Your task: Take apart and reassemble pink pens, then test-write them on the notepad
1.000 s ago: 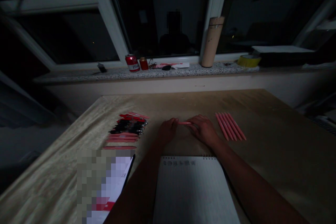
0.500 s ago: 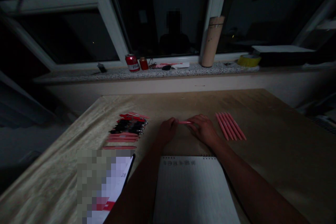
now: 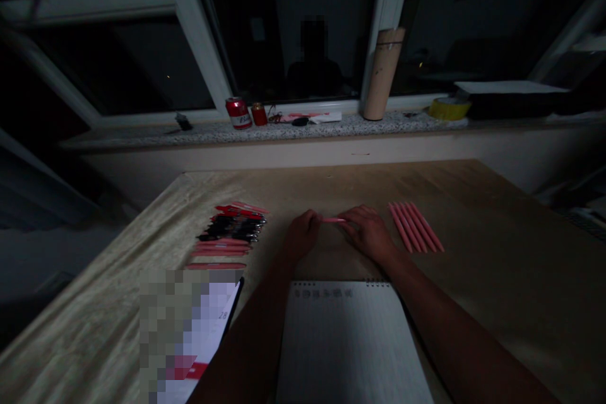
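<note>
A pink pen [image 3: 333,220] lies crosswise between my two hands, just beyond the notebook. My left hand [image 3: 303,232] is closed on its left end, thumb and fingers pinched together. The fingers of my right hand [image 3: 367,227] grip the other end. Right of that hand, several pink pens [image 3: 415,227] lie side by side in a slanted row. On the left, black pens [image 3: 231,227] lie in a bunch, with red pens [image 3: 237,211] behind them and more pink pens [image 3: 220,249] in front.
A spiral notebook [image 3: 353,347] with writing along its top lies between my forearms. Left of it is a partly blurred screen [image 3: 213,315]. The windowsill beyond the table holds a red can [image 3: 238,113], a smaller can [image 3: 259,115], a tall cylinder [image 3: 384,76] and yellow tape [image 3: 449,110].
Hardly anything differs. Both hands keep hold of the pink pen in the same place, with only a very slight shift of the left hand. The pen groups have not moved.
</note>
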The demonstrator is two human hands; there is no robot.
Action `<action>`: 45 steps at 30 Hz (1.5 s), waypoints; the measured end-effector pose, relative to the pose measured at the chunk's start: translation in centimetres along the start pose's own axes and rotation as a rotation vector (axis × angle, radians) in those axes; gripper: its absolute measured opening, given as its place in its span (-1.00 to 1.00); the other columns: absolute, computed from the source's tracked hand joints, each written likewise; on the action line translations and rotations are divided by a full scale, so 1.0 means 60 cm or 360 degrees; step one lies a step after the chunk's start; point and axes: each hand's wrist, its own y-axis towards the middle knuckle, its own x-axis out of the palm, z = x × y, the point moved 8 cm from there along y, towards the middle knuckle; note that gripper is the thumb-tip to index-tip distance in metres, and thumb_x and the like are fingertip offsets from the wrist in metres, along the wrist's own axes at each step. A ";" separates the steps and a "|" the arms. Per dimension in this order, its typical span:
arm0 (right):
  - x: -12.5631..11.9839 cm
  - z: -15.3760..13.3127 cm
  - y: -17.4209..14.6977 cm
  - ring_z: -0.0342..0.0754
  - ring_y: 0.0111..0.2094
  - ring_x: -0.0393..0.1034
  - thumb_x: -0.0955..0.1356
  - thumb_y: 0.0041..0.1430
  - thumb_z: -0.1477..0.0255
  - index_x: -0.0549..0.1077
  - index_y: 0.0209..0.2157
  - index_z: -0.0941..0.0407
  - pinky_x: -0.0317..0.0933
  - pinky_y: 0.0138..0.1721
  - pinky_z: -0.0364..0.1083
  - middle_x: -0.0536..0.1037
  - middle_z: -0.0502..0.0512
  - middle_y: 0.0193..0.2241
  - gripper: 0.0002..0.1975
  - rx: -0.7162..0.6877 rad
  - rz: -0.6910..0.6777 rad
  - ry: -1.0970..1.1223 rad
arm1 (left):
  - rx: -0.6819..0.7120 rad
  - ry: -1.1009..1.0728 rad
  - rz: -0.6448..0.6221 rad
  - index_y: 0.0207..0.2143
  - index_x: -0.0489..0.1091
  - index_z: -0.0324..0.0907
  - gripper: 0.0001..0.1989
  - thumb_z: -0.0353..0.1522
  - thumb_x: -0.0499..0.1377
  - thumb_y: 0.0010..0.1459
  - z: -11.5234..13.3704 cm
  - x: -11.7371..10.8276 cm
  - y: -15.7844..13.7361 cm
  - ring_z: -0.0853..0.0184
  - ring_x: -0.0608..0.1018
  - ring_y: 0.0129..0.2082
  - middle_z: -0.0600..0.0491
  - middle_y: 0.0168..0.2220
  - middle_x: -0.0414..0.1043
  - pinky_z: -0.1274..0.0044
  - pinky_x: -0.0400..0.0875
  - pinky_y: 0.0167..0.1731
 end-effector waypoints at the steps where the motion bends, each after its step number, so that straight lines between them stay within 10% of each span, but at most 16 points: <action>1: 0.000 -0.001 0.000 0.00 -0.22 0.36 0.28 0.23 0.34 0.52 -0.24 0.07 0.15 -0.16 -0.04 0.57 0.10 -0.30 -0.80 -0.0008 0.0009 0.0002 | -0.0008 0.0020 0.0010 -0.49 0.21 -0.19 -0.65 -0.18 -0.12 0.25 -0.001 0.000 0.001 0.42 0.33 -0.48 0.14 -0.52 0.26 0.57 0.14 -0.44; 45: -0.004 0.004 -0.002 0.01 -0.23 0.38 0.32 0.20 0.38 0.52 -0.25 0.07 0.18 -0.16 -0.02 0.57 0.09 -0.31 -0.85 -0.0024 0.0075 -0.0027 | 0.0043 -0.0274 -0.0015 -0.35 0.28 -0.19 -0.72 -0.15 0.02 0.17 0.001 -0.006 -0.004 0.44 0.35 -0.47 0.15 -0.49 0.31 0.61 0.17 -0.47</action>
